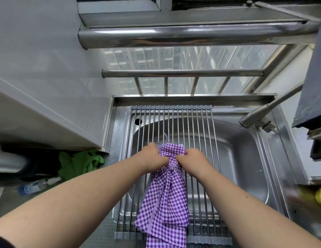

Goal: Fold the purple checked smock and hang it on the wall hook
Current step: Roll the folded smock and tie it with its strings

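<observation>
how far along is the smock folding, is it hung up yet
Done: the smock looks gathered lengthwise into a narrow bundle lying on the rack over the sink. In hand: the left hand and right hand both grip its bunched upper end. Left: any further folding, then hanging it; no wall hook shows in this view, so it is not hung yet.

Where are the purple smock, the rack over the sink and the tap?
smock (165, 199): head view, on the checked cloth hanging below the hands.
rack (201, 126): head view, on bare metal rods over the basin.
tap (258, 113): head view, on its metal spout near the base.
</observation>
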Tool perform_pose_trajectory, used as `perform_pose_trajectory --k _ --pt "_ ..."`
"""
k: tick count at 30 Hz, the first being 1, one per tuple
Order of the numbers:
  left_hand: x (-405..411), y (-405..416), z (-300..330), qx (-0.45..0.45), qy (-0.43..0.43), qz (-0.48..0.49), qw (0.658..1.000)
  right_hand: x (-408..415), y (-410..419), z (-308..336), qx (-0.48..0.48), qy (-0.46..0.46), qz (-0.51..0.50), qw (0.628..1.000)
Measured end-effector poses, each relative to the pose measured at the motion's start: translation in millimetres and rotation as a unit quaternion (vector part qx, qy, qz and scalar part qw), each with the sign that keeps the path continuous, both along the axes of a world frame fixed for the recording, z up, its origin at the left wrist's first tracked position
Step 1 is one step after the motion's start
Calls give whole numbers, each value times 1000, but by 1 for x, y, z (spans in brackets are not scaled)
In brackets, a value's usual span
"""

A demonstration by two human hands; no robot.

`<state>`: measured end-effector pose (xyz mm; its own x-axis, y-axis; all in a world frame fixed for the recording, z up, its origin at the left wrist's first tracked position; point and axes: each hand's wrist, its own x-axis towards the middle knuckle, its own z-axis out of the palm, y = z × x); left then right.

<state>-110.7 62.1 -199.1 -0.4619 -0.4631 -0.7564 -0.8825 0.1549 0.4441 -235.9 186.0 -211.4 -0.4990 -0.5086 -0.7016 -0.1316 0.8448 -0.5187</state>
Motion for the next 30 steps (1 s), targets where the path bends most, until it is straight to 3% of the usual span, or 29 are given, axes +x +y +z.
perform_pose_trajectory --k 4,9,19,22,25,30 --pt "4 -2 3 104 0 109 989 7 -4 9 -57 -30 -50 997" --pt "13 -4 31 185 97 23 978 6 -10 36 -119 6 -85 989" --pt "12 -13 103 124 187 155 962 -4 -21 109 -240 48 -102 964" --pt "14 -23 122 158 215 191 945 -1 -23 128 -289 -40 -146 945" --pt "18 -32 146 176 233 169 942 3 -25 151 -315 -50 -162 934" --pt "28 -37 178 168 278 41 945 -1 -21 185 -342 13 -125 931"
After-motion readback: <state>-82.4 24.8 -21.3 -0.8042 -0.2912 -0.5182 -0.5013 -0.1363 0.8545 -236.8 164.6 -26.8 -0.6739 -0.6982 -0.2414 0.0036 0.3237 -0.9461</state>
